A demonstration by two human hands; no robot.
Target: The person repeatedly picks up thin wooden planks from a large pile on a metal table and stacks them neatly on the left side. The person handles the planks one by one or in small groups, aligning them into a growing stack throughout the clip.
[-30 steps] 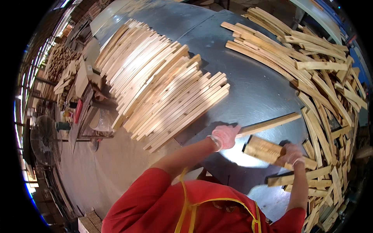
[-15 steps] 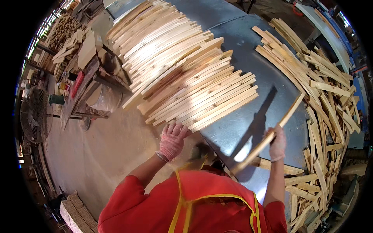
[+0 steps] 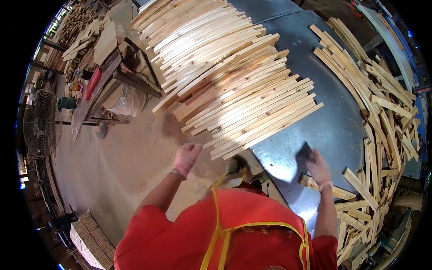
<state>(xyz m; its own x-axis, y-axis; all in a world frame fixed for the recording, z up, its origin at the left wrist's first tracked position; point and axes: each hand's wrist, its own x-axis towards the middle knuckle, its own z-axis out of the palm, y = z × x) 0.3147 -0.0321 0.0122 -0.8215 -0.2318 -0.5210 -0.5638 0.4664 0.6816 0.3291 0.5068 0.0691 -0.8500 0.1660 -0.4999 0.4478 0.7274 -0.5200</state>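
My left hand (image 3: 186, 159), in a pinkish work glove, is closed at the near end of a row of pale wooden strips (image 3: 252, 121). Its fingertips pinch the end of one wooden strip (image 3: 215, 142) that juts out past its neighbours. Over the metal tabletop (image 3: 288, 153), my right hand (image 3: 319, 168), gloved as well, hangs with nothing in it, its fingers apart and slightly blurred. Below that hand lies a short wooden piece (image 3: 330, 189). A wooden strip (image 3: 361, 189) slants across the edge of the heap to its right.
A jumbled heap of wooden strips (image 3: 382, 135) covers the table's right side. On the left stand a floor fan (image 3: 41, 121) and a rough wooden bench (image 3: 105, 85) with a red object (image 3: 93, 83) on it. A woven-patterned stack (image 3: 92, 238) sits at the lower left.
My right hand has let go of the wooden strip it held; a strip now slants on the heap's edge. My left hand went from lying spread against the row's ends to pinching one strip.
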